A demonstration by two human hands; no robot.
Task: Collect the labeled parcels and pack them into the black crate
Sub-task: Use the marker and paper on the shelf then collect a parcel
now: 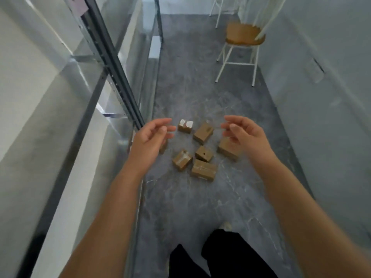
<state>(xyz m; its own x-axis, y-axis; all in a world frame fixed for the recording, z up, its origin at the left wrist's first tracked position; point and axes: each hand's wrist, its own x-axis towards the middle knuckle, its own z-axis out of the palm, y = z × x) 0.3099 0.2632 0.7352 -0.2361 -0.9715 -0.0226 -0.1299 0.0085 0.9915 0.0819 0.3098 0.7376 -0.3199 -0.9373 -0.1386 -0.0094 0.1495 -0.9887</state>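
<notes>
Both hands, left hand point(149, 135) and right hand point(244, 133), hover with fingers loosely spread (holding nothing). The parcels point(202, 149) lie on the floor between and below them.

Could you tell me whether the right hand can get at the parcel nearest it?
Probably yes: the right hand hovers open and empty over that parcel on the floor, and nothing lies between them, though their height apart is unclear.

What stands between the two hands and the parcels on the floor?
Nothing visible does. The left hand and the right hand hang empty over the parcels on the floor. The black crate is not in view, so that way cannot be judged.
</notes>
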